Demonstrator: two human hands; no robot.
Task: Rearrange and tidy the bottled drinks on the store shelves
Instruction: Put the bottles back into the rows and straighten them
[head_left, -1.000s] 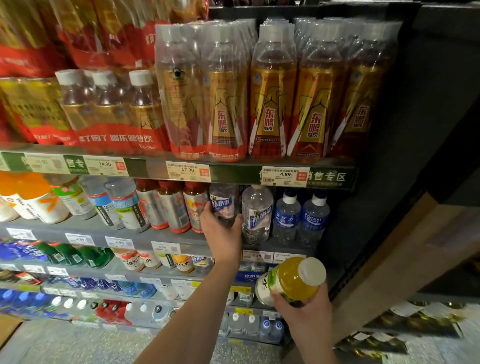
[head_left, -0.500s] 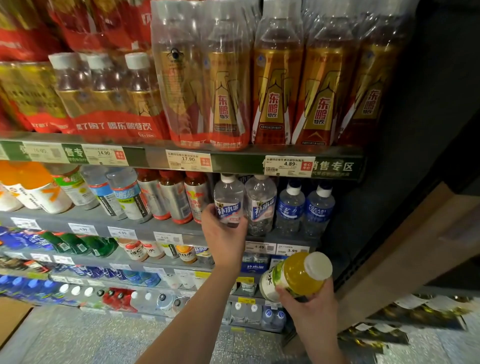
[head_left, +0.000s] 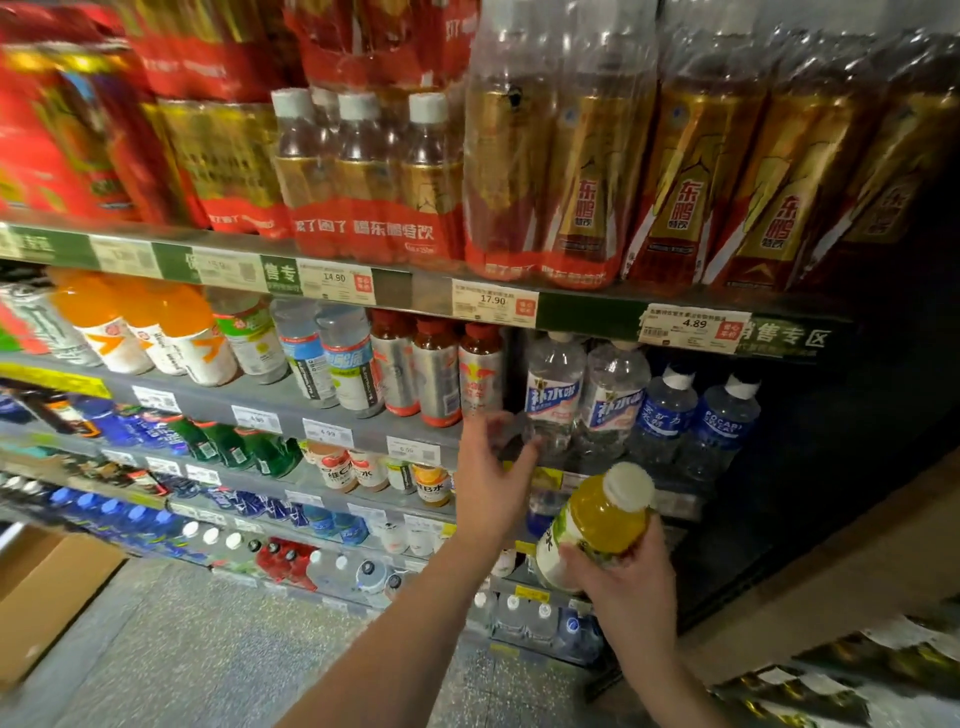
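Observation:
My right hand (head_left: 626, 587) grips a yellow drink bottle (head_left: 597, 525) with a white cap, tilted, in front of the lower shelves. My left hand (head_left: 491, 470) hovers with fingers spread just in front of the second shelf, below a clear blue-labelled water bottle (head_left: 553, 395). It holds nothing. A second clear bottle (head_left: 613, 402) of the same kind stands beside the first, then two small blue bottles (head_left: 667, 410). Left of my hand stand red-and-silver bottles (head_left: 436, 371).
The top shelf (head_left: 426, 293) carries wrapped packs of gold-and-red bottles (head_left: 587, 171). Orange bottles (head_left: 145, 327) stand further left. Lower shelves hold several green, blue and white bottles. A cardboard box (head_left: 47, 592) sits on the floor at left, a dark panel at right.
My left hand has let go of the clear water bottle and drawn back with fingers spread. The view has swung to the left. My right hand still holds the yellow bottle.

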